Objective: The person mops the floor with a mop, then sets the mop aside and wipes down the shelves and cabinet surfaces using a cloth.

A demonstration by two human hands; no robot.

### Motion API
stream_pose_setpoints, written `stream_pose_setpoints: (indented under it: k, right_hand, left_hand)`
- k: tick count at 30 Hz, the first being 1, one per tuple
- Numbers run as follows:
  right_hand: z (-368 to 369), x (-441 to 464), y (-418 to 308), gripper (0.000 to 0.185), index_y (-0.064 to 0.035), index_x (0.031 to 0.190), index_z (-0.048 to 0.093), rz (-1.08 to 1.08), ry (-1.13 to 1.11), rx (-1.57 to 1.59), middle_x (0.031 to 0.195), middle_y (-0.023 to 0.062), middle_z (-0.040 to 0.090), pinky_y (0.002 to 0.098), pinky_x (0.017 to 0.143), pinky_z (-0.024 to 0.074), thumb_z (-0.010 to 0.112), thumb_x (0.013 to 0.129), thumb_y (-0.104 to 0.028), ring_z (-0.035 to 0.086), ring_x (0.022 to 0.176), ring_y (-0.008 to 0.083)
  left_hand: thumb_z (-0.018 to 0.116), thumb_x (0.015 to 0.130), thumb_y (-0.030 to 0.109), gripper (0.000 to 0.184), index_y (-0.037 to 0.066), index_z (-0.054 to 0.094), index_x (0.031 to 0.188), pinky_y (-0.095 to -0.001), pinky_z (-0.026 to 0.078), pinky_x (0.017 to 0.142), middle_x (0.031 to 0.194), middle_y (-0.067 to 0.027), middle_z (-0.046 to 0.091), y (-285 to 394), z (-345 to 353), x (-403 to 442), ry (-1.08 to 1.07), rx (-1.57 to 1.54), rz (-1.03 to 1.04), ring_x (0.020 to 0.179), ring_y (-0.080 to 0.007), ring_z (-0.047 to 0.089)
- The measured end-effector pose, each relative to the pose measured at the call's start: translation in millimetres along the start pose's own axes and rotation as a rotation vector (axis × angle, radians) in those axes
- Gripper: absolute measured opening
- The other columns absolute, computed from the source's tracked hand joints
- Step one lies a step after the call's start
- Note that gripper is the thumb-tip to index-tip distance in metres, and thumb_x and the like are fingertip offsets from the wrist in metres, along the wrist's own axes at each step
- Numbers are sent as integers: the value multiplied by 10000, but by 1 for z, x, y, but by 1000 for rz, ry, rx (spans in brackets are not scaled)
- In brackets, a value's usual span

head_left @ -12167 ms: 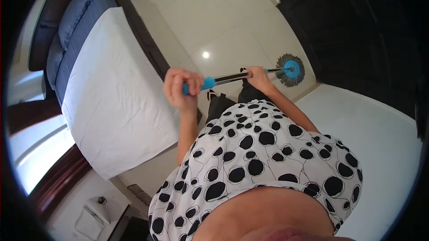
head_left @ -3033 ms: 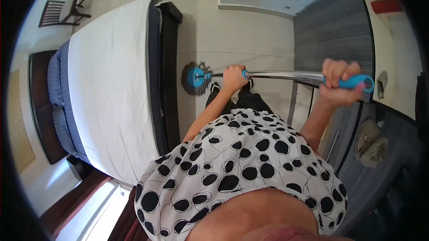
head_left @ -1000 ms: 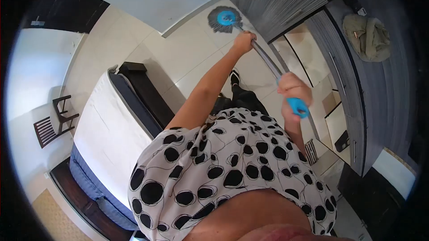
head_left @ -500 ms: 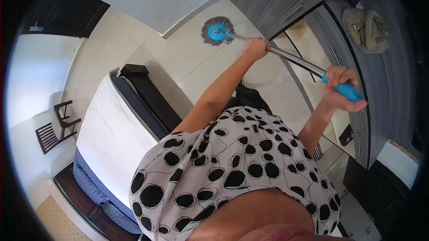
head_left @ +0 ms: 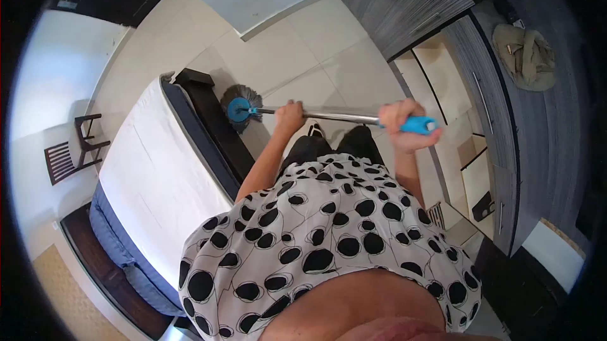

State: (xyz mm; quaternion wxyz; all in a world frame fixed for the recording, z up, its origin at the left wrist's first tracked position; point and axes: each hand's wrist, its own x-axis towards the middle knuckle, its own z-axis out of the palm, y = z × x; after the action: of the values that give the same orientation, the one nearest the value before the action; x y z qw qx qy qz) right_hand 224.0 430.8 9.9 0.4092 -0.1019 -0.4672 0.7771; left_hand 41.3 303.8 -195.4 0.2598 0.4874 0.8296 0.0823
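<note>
A mop (head_left: 341,116) with a steel pole, a blue grip and a blue round head reaches across the view. Its grey strands rest on the tiled floor close beside the dark bed frame. Wrapped round the pole near the mop head is my left hand (head_left: 289,115), closed. My right hand (head_left: 403,125) is closed on the blue grip at the pole's other end, slightly blurred. Between the hands the bare pole passes in front of my feet.
On the left, a bed (head_left: 148,170) with a white mattress borders the floor. Grey wardrobes (head_left: 490,101) with open compartments line the right side, holding an olive cloth bag (head_left: 523,56). A wall corner (head_left: 243,36) juts out ahead; a dark chair (head_left: 82,151) stands far left.
The mop head has swept left and nearer, from the floor by the wardrobe to the bed frame. Both hands moved left with it, keeping their hold, and the pole now lies nearly level across the view.
</note>
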Motion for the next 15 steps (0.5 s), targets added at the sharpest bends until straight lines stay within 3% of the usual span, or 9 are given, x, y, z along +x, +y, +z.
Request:
stream_pose_setpoints:
  k: [3,6,9,14,15]
  right_hand:
    - [19,1,18,727,-44,612,403,-35,-114,-5,489,43,423,274,425,301,394,667,-769,363,397,136]
    - [23,1,20,701,-39,612,404,-32,-175,-23,502,45,424,275,433,307,415,683,-736,383,412,147]
    - [19,-4,1,676,-36,609,405,-61,-142,-27,507,49,423,277,436,306,432,698,-705,381,416,153]
    - [-23,-40,-98,691,-52,637,410,-206,-158,-192,505,51,419,292,442,290,419,699,-740,351,408,149]
    - [25,-5,-65,678,-65,649,405,-225,-163,-274,506,49,420,300,461,291,401,709,-740,351,406,147]
  left_hand:
    - [608,685,212,184,78,584,809,-422,484,631,833,-140,571,-18,5,-13,165,-123,-91,752,-334,593]
    - [570,673,146,160,58,583,807,-449,486,630,853,-162,561,-22,14,-8,189,-150,-186,740,-369,588]
    - [563,664,131,158,50,584,798,-449,480,645,862,-172,562,0,3,-1,195,-179,-118,733,-365,589]
    - [595,629,129,170,60,586,784,-436,480,656,871,-161,564,118,12,12,87,-181,74,784,-349,582]
    - [601,622,130,171,63,585,778,-433,482,657,867,-156,563,71,-17,32,67,-201,126,781,-345,582]
